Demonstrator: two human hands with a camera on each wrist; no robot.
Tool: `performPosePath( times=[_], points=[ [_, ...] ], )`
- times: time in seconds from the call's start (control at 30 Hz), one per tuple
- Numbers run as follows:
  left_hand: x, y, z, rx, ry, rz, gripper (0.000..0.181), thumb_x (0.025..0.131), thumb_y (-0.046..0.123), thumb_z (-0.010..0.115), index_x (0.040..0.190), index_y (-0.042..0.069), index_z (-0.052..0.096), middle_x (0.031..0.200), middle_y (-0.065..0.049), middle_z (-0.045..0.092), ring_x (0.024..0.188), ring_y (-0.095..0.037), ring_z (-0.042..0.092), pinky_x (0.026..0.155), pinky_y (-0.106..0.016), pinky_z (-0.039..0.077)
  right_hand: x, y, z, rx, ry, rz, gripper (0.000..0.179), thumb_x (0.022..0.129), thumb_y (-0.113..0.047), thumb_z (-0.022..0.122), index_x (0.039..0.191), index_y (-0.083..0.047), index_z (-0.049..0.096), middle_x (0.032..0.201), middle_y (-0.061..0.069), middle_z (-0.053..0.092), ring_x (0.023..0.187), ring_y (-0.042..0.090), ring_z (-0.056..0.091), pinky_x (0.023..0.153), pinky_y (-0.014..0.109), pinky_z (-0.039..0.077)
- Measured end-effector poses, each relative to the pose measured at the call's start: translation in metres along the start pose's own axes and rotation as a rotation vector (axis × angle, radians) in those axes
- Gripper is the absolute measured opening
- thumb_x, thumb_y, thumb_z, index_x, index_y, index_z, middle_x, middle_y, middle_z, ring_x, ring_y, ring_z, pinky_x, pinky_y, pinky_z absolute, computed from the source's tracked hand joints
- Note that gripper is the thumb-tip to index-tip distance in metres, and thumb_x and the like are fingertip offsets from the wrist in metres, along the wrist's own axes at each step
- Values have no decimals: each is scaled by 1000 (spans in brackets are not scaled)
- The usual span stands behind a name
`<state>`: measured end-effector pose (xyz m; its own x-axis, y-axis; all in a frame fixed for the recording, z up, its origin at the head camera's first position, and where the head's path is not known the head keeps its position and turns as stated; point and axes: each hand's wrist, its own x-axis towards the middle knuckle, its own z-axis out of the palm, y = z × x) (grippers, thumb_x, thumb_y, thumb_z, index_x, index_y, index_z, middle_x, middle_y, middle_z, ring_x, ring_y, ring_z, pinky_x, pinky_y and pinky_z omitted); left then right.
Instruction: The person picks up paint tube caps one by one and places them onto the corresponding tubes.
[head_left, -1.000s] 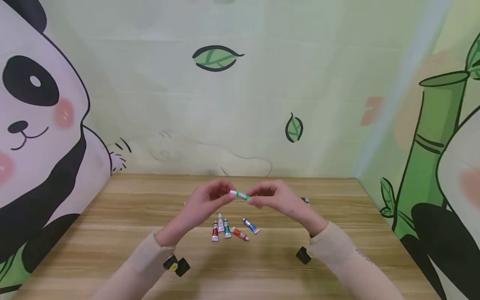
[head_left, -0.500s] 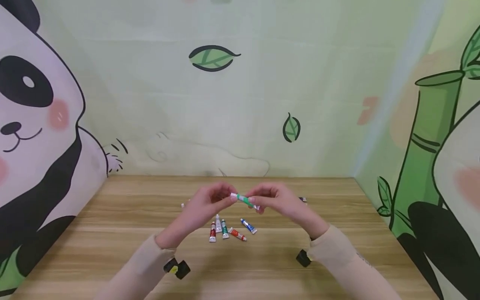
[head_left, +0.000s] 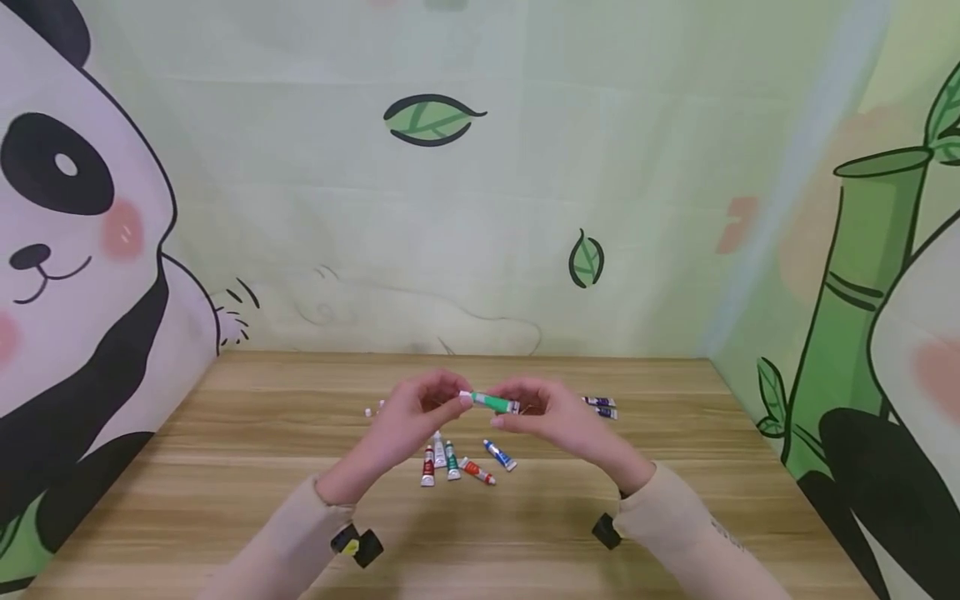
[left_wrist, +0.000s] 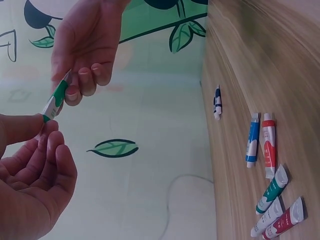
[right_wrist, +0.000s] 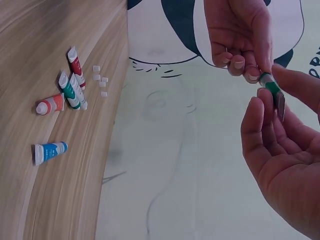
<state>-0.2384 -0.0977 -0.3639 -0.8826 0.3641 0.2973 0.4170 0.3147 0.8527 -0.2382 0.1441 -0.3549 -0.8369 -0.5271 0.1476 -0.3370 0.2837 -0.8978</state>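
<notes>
A light green paint tube [head_left: 497, 403] with a white cap is held above the table. My left hand [head_left: 408, 412] pinches its cap end between thumb and finger. My right hand [head_left: 551, 408] is around the crimped end, its thumb standing apart below the tube in the head view. In the left wrist view, the right hand's fingers curve behind the tube. On the table below lie a dark red tube [head_left: 428, 467], a white tube [head_left: 438, 450], a dark green tube [head_left: 452, 461], an orange-red tube [head_left: 477, 471] and a blue tube [head_left: 499, 455].
Two dark tubes [head_left: 600, 402] lie behind my right hand, partly hidden in the head view. Several small white caps [right_wrist: 104, 80] sit on the wooden table [head_left: 285, 383] behind my left hand. A wall cloth with a panda print [head_left: 123, 233] stands at the table's back edge.
The right thumb has moved off the green tube, so more of its body and crimped end shows. The left hand keeps its pinch on the cap end. The tubes on the table stay put.
</notes>
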Motion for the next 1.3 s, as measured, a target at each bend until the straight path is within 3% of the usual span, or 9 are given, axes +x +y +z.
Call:
performPosePath(
  times=[0.17, 0.4, 0.77, 1.03, 1.2, 1.3],
  points=[
    [-1, 2, 0, -12, -23, 13, 18, 98, 25, 69, 108, 10, 69, 99, -5, 70, 82, -20, 64, 75, -36, 55, -2, 1, -2, 6, -7, -19, 33, 95, -26, 72, 126, -12, 69, 111, 5, 70, 95, 29, 65, 84, 40, 55],
    [-4, 6, 0, -15, -42, 36, 18, 98, 28, 68, 110, 14, 68, 98, 0, 71, 83, -21, 65, 73, -32, 56, -4, 2, -4, 21, -34, -54, 30, 100, -23, 65, 125, -7, 70, 108, 8, 73, 87, 26, 69, 85, 39, 56],
    [-6, 13, 2, 16, -21, 98, 16, 99, 26, 67, 110, 15, 69, 97, 3, 71, 86, -18, 66, 78, -34, 56, -4, -1, -4, 79, -20, -41, 29, 104, -23, 59, 118, -1, 71, 96, 8, 72, 83, 24, 66, 82, 40, 56],
    [-6, 9, 1, 52, -18, 140, 13, 99, 24, 67, 110, 15, 68, 96, 6, 71, 85, -15, 66, 76, -34, 56, -1, 0, -1, 137, -45, -16, 30, 106, -24, 54, 110, 1, 71, 82, 8, 67, 72, 20, 63, 76, 38, 56],
    [-5, 7, 0, 48, -3, 138, 15, 100, 25, 66, 109, 13, 68, 96, 4, 71, 85, -15, 67, 76, -34, 56, 1, 1, 1, 112, -37, 10, 35, 107, -31, 53, 101, -1, 69, 77, 7, 63, 70, 20, 60, 72, 35, 56],
    [-4, 5, -1, 11, 9, 107, 18, 100, 24, 66, 111, 10, 67, 99, -2, 71, 87, -17, 67, 78, -34, 56, 2, 1, 2, 95, -29, 10, 34, 106, -34, 53, 108, -4, 69, 82, 8, 65, 75, 23, 62, 75, 38, 56]
  ],
)
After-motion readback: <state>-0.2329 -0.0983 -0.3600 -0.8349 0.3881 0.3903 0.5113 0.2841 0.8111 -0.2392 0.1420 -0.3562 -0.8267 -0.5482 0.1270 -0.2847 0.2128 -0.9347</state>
